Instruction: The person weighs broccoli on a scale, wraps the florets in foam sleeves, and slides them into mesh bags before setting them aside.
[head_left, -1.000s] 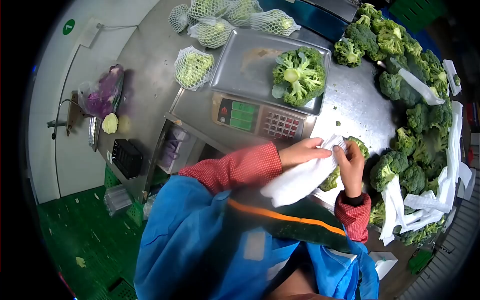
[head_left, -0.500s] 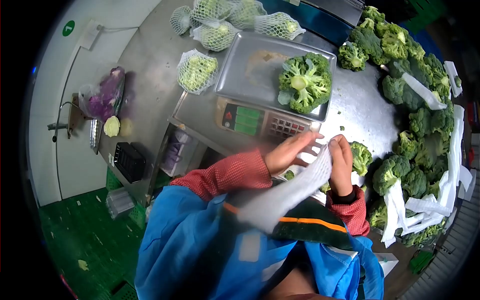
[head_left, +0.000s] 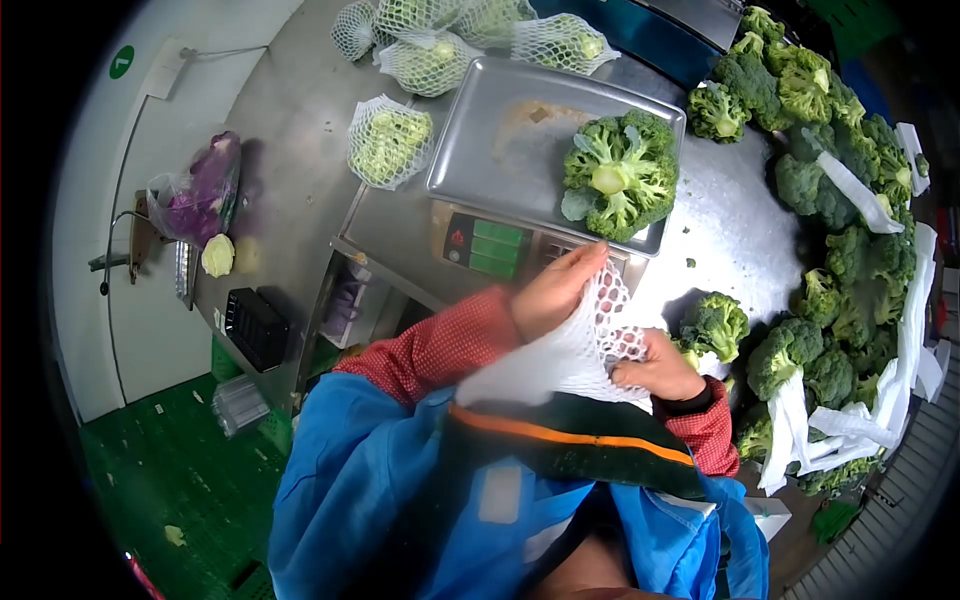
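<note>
A white foam net sleeve (head_left: 560, 362) is stretched between my two hands in front of my body, its mesh pulled wide at the upper end. My left hand (head_left: 560, 292) grips the upper left edge of the opening, some of its fingers hidden by the mesh. On the other side, my right hand (head_left: 658, 368) pinches the net, thumb outside. Just beyond my hands, a broccoli head (head_left: 612, 180) lies stem up on the steel pan of a weighing scale (head_left: 490, 130). Another broccoli head (head_left: 718, 325) rests on the table right of my right hand.
Many broccoli heads (head_left: 830, 275) are piled along the right side with loose white net sleeves (head_left: 790, 430) among them. Netted heads (head_left: 392, 142) sit at the back left. A bagged purple cauliflower (head_left: 208, 180) and a black tray (head_left: 256, 328) are at the left edge.
The net's end, bunched narrow before, is now spread wide. My right hand has moved down and my left hand slightly up and left, pulling the opening apart.
</note>
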